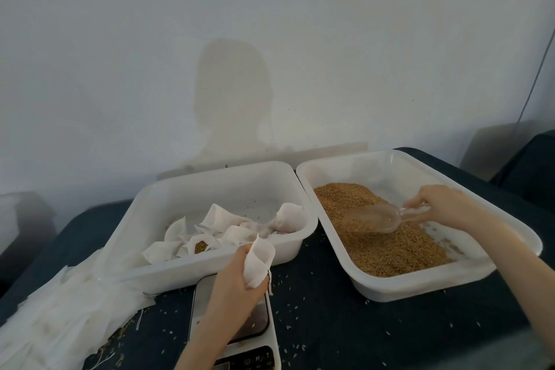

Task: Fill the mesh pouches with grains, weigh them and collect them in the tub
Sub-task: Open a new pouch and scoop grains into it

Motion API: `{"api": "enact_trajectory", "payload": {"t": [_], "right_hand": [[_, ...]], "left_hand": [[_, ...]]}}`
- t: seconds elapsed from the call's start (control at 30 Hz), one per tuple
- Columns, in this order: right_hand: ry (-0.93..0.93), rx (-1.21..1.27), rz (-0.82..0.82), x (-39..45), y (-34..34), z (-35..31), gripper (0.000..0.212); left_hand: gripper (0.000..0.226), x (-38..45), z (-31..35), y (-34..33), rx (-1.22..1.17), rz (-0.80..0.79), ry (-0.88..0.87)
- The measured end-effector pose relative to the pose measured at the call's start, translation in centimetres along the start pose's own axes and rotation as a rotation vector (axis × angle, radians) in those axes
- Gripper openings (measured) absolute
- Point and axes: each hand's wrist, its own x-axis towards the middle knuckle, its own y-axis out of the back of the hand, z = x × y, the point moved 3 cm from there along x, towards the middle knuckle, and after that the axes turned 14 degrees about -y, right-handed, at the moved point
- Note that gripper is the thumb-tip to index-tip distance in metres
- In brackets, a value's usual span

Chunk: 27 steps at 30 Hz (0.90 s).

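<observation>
Clear scoop [378,217] gripped by right hand [437,204] in grains [387,237], right tray; left hand [240,273] pinches empty pouch [259,261] above scale [237,336]; advise holding mouth wide, pouring slowly over tray.

Two bare forearms reach in from the bottom edge, no sleeves in sight; the left hand [237,275] and right hand [441,204] carry no gloves, rings, watch or bracelet

Two tubs [192,189] [390,285] of smooth matt white plastic, a clear glossy plastic scoop [381,218], thin white mesh-cloth pouches [222,219], a dark matt cloth-covered worktop [345,324], a glossy scale [237,339].
</observation>
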Motion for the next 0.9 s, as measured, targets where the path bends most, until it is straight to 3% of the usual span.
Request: {"api": "enact_trajectory", "payload": {"t": [0.2, 0.47, 0.67, 0.9], "right_hand": [[0.020, -0.004, 0.039, -0.3, 0.0, -0.9, 0.033], [0.018, 0.281, -0.098, -0.8, -0.3, -1.7, 0.035], [0.205, 0.445, -0.076, -2.8, 2.3, -4.4, 0.025], [0.431, 0.449, -0.326, -5.3, 3.5, -9.4, 0.028]], "left_hand": [[0.054, -0.3, -0.1, -0.1, -0.005, -0.015, 0.000], [0.040, -0.5, 0.2, 0.8, -0.048, -0.010, -0.001], [0.041, -0.6, 0.8, 1.1, -0.043, -0.051, 0.004], [0.041, -0.9, 1.3, 1.6, -0.030, -0.055, 0.016]]}}
